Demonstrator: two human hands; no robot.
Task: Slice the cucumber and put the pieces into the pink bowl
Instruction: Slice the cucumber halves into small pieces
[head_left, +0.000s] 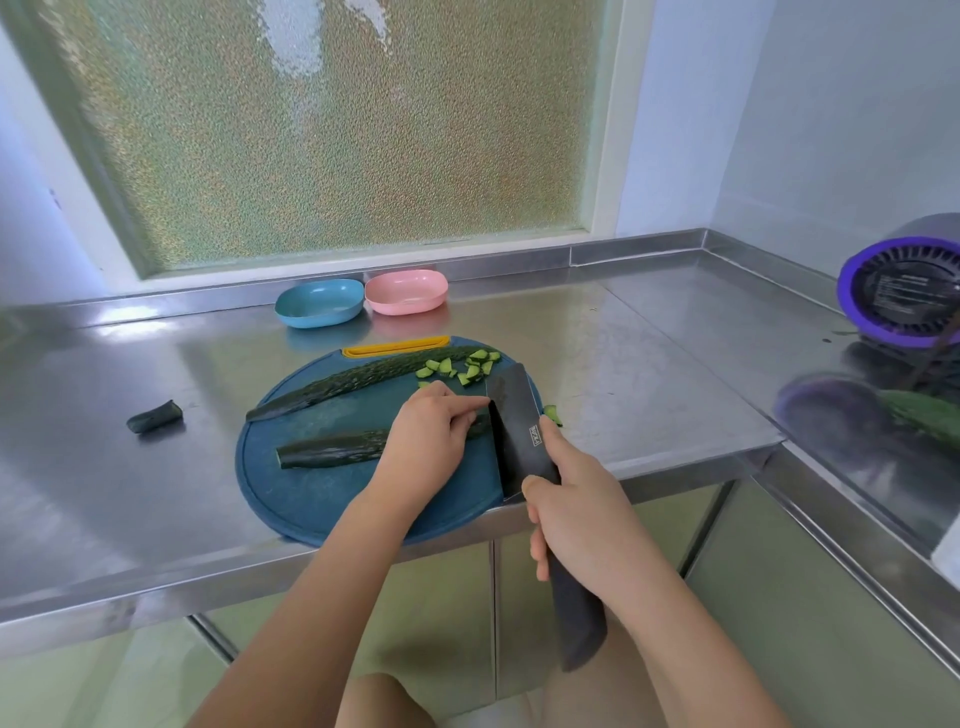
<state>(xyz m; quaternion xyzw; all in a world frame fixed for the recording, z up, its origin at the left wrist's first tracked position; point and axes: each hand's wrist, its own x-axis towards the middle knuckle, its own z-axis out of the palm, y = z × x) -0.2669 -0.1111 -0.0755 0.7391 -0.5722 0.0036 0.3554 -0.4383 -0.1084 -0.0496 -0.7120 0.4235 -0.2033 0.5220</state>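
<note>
Nearest me, my right hand (576, 514) grips the black knife (519, 436), its blade against my left hand (431, 431), whose curled fingers pin the near cucumber half (332, 448) to the board (311, 499). I'd keep the fingertips tucked and slice evenly. Farther off lie the cut pieces (467, 366), then the pink bowl (406, 291) at the surface's far edge.

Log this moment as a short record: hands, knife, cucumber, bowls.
left hand: holds down the near cucumber half on the cutting board
right hand: grips the knife, blade on the near half beside the left hand
far cucumber half: lies behind, on the board
cut pieces: heaped at the board's far right
pink bowl: at the back of the counter, right of the blue bowl; no pieces visible inside
stray end: on the counter, left of the board
</note>
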